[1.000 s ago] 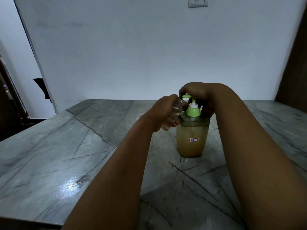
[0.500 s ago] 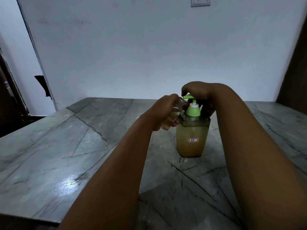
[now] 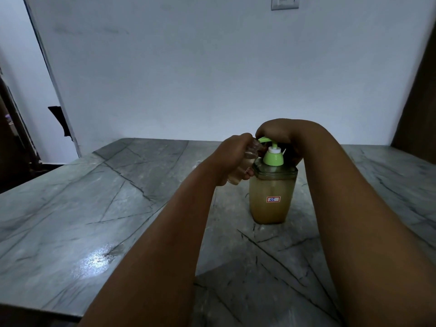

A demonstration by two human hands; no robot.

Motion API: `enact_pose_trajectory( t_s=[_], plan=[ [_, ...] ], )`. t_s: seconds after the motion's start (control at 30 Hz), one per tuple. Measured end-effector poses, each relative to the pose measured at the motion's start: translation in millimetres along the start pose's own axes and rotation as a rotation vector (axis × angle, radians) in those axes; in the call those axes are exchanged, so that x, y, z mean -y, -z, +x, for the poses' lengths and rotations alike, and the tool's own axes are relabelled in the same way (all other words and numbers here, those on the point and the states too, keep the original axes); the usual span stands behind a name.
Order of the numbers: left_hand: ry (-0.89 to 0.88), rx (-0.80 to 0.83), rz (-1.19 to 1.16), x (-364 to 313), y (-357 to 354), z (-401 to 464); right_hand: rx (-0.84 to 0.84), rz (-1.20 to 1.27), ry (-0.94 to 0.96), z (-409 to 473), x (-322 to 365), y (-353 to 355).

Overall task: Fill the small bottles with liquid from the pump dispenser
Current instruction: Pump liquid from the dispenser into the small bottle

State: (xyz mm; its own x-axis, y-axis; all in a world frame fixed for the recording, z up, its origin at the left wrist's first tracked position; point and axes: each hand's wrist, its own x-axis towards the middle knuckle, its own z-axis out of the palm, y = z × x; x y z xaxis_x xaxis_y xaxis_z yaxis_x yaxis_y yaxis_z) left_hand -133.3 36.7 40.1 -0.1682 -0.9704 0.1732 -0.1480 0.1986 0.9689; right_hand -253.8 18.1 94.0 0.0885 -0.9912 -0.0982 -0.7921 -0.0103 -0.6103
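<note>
While the left hand [image 3: 232, 156] curls its fingers [image 3: 246, 177] tight round a small clear plastic bottle [image 3: 245, 165], it holds the bottle tipped, with its open mouth at 1 o'clock, right under the green spout. The bottle looks to have some pale liquid in it, but it is mostly hidden by the hand.

The right hand [image 3: 279, 135] sits on top of the green pump head [image 3: 265, 139] of the big clear square pump dispenser with brown-yellow liquid [image 3: 271, 199]. Its fingers bend down over the far side of the pump and press on it; how tightly they wrap it I cannot tell, as they are hidden behind the pump.

The dispenser stands upright on the grey marble worktop with dark veins [image 3: 118, 208], at about 1 o'clock from the middle of the worktop. It has a small white sticker with a red edge [image 3: 273, 199] on the front, reading 35.

A bright spot of light shines on the worktop at 8 o'clock. Behind the worktop is a plain white wall [image 3: 188, 79], with a white switch plate [image 3: 284, 2] at 12 o'clock. A dark doorway [image 3: 14, 138] shows at 9 o'clock.

Both bare forearms reach forward from 6 o'clock and meet at the dispenser. The right wrist is bent downward over the pump.
</note>
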Motion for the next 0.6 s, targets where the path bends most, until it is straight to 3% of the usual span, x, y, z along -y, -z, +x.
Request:
enact_pose_trajectory(
  t_s=[0.33,0.6],
  plan=[
    [0.015,-0.004,0.006,0.2,0.6,0.4,0.014,0.157,-0.036,-4.5,-1.6,11.3],
    [0.024,0.002,-0.002,-0.1,1.2,1.0,0.004,0.105,0.001,-10.3,-0.5,3.9]
  ],
)
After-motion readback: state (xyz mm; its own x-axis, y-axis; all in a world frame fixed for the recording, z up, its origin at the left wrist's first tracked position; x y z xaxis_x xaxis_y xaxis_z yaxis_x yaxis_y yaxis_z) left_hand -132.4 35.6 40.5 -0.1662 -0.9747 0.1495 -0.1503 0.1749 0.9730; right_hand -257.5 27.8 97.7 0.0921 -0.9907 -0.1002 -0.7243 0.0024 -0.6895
